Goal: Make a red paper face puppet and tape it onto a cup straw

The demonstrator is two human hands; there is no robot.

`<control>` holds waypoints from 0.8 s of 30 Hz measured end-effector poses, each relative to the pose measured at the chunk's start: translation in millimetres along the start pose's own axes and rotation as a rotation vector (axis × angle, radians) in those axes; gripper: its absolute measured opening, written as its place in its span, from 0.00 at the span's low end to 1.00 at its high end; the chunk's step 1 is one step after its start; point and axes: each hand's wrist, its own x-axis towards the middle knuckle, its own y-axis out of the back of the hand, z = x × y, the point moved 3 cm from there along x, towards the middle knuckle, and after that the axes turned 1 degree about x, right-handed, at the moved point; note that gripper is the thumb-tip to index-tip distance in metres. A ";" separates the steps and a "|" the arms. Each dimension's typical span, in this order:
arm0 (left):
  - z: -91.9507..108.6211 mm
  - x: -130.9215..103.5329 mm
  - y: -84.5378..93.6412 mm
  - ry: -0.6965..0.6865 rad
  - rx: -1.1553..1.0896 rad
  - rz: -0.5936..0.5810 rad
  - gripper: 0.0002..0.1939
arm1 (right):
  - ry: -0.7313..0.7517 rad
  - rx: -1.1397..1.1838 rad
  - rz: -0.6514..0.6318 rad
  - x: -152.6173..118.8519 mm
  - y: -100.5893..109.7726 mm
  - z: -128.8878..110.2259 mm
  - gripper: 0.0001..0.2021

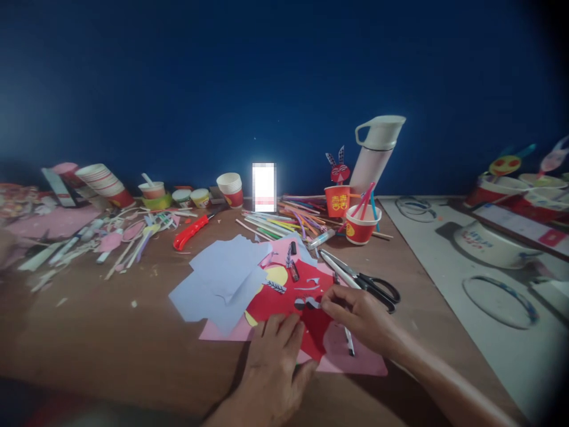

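Note:
My left hand (275, 356) lies with its fingers spread over the lower left part of a red paper sheet (313, 335). Above the sheet's right side, my right hand (358, 314) pinches thumb and forefinger together at the end of a small white-and-dark paper piece (312, 302). Striped paper strips (275, 286) and a yellow paper shape (278, 274) rest on or beside the red sheet. Underneath is a pink sheet (362, 359); light blue paper (220, 276) overlaps it on the left. A slim white pen (349, 342) lies partly hidden by my right hand.
Black-handled scissors (377, 289) lie right of the papers, a red utility knife (190, 232) to the left. Behind are colored sticks (284, 222), paper cups (363, 230) and a white flask (376, 154). Paper scraps (133, 237) and a cup stack (106, 185) crowd the left.

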 end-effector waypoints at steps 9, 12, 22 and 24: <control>1.2 0.8 -5.5 0.019 -0.004 -0.187 0.27 | -0.012 -0.113 -0.029 0.2 -0.8 -0.8 0.09; 2.6 1.1 -8.6 -0.014 0.025 -0.219 0.30 | -0.008 -0.160 -0.058 1.1 -2.3 -1.6 0.10; 10.7 12.6 -6.5 -0.143 0.178 -0.288 0.30 | -0.006 -0.272 -0.051 0.5 -4.1 -0.7 0.09; 10.4 12.4 -8.1 -0.198 0.211 -0.281 0.30 | -0.012 -0.297 -0.048 1.1 -4.1 0.3 0.09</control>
